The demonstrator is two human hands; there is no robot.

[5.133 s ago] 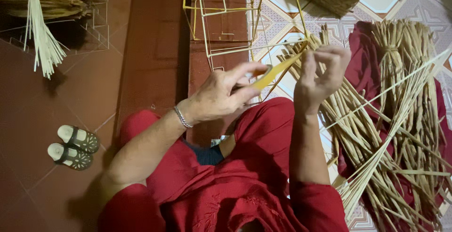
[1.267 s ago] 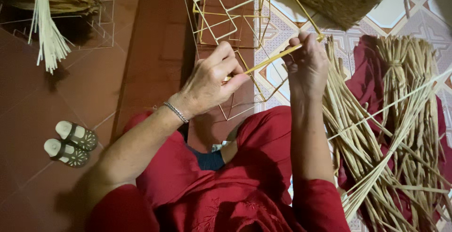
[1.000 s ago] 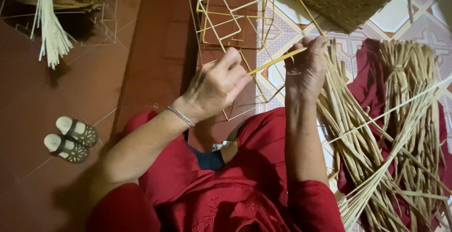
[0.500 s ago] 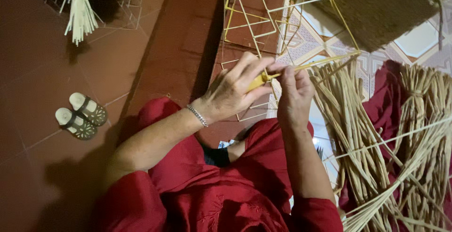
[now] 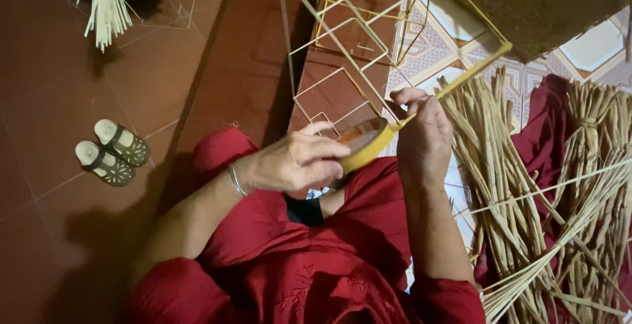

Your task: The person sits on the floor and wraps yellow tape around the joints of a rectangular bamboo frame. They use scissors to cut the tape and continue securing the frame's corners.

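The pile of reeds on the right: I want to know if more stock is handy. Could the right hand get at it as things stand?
Probably yes. The right hand is just beside the pile of reeds with nothing between them, but it now pinches the yellow tape strip, so it would have to let go first.

Both forearms come up from the lap, bare below red sleeves, and the two hands meet close together in front of the body. The left hand [image 5: 293, 163] lies palm down, knuckles up, its fingers curled closed around something round, with a thin bangle at the wrist. The right hand [image 5: 421, 136] stands more upright, back toward the viewer, its fingertips pinched together at the top. The right forearm runs nearly straight up; the left angles in from the side.
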